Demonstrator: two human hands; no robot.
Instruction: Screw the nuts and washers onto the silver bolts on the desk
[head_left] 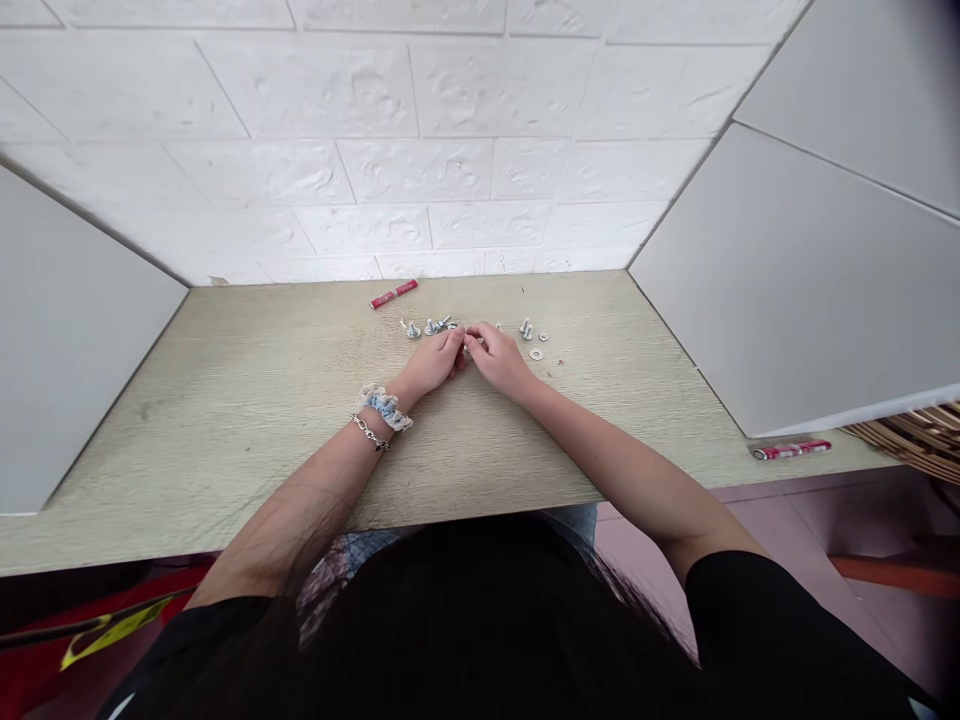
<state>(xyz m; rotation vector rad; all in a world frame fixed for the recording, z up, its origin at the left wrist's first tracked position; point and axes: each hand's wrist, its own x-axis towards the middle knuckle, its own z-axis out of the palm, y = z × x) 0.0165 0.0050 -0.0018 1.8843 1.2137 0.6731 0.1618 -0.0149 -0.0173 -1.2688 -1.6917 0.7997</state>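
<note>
My left hand point(435, 362) and my right hand point(499, 362) meet over the table, fingertips touching. The fingers of both are pinched closed. Whatever lies between them is too small and too covered to name. Just beyond my left hand stand metal bolts, one bolt point(413, 330) at the left and another bolt point(430, 327) closer to the fingers, with more metal hardware partly behind the hand. Right of my right hand are bolts point(526, 329) side by side, a small nut point(544, 337) and a flat washer point(535, 354).
The wooden table point(285, 400) runs back to a white brick-pattern wall point(450, 170). Grey panels rise at left point(67, 340) and right point(825, 270). A red wrapped stick point(394, 293) lies at the back, and a similar red packet point(792, 450) near a wicker basket point(915, 440).
</note>
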